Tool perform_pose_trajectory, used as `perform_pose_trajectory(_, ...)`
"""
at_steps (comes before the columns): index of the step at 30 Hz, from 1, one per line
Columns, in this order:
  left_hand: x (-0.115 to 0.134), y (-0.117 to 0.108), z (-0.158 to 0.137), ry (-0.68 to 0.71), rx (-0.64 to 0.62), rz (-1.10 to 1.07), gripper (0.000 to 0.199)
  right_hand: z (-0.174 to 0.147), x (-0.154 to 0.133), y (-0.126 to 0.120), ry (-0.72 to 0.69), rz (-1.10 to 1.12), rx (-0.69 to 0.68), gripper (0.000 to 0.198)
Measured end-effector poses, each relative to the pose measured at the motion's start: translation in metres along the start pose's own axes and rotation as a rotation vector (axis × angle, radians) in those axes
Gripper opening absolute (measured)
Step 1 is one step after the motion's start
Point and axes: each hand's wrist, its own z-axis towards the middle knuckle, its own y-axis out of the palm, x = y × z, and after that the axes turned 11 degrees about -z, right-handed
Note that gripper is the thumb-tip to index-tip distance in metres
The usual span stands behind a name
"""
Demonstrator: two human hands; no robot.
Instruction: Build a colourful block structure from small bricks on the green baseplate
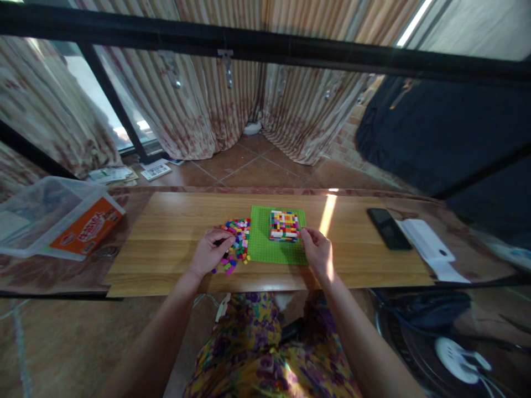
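The thumb and fingers of the left hand (pixel 211 253) curled close together over the loose bricks (pixel 241 239); whether they pinched one was unclear. The right hand (pixel 319 252) had its fingers bunched, grip indistinct, just beside the squarish brick block (pixel 284 225), which sat to their left on the green baseplate (pixel 260 243). Wooden board (pixel 352 243) extended past the baseplate's right edge.

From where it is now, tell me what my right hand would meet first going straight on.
Most likely the right side of the brick build: your right hand points toward it from close by, though this single view leaves any gap or contact unclear.
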Motion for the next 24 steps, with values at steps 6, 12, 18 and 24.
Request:
perform_pose_trajectory(6, -0.001, 0.001, -0.001, -0.004, 0.011, -0.02, 0.019, 0.003, -0.007, 0.015, -0.101, -0.263, 0.052, 0.063)
perform_pose_trajectory(12, -0.001, 0.001, -0.002, -0.01, 0.018, -0.026, 0.018, 0.0, -0.015, 0.023, -0.132, -0.301, 0.022, 0.06)
perform_pose_trajectory(18, -0.002, 0.001, -0.002, -0.011, 0.018, -0.013, 0.018, -0.001, -0.014, 0.026, -0.119, -0.262, 0.021, 0.063)
perform_pose_trajectory(24, -0.001, 0.001, -0.001, -0.006, 0.013, -0.01, 0.019, 0.002, -0.013, 0.022, -0.167, -0.335, 0.044, 0.068)
